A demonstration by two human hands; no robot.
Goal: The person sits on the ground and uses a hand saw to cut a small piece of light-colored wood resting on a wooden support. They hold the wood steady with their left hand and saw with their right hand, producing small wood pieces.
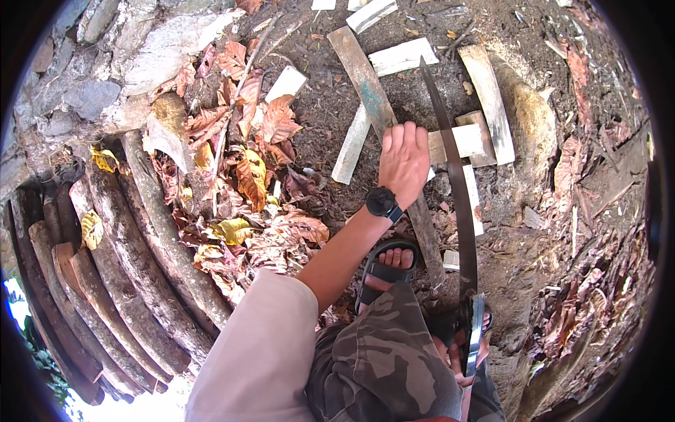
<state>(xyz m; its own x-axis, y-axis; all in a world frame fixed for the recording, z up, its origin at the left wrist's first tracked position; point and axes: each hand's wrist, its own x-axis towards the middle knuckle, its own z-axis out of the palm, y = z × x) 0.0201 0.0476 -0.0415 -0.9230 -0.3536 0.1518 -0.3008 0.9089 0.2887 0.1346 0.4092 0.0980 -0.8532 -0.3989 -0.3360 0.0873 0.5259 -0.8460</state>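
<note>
My left hand (404, 158), with a dark watch on the wrist, is closed over a long weathered plank (367, 88) with a greenish stain. The plank slants from the far side down past my sandalled foot (390, 271). Low on the right, my right hand (455, 359) is partly hidden, its fingers wrapped round the glossy handle of what looks like a handsaw. The handsaw's (460, 204) long dark blade tapers to its tip at the far side, right of the plank. It passes over a short board (464, 141); whether it touches the wood I cannot tell.
Several short pale wood pieces lie on the soil, among them a board (489, 105) at the right and a strip (351, 144) beside the plank. Dry leaves (253, 176) cover ground to the left, next to stacked logs (133, 232). A stone wall (91, 98) stands far left.
</note>
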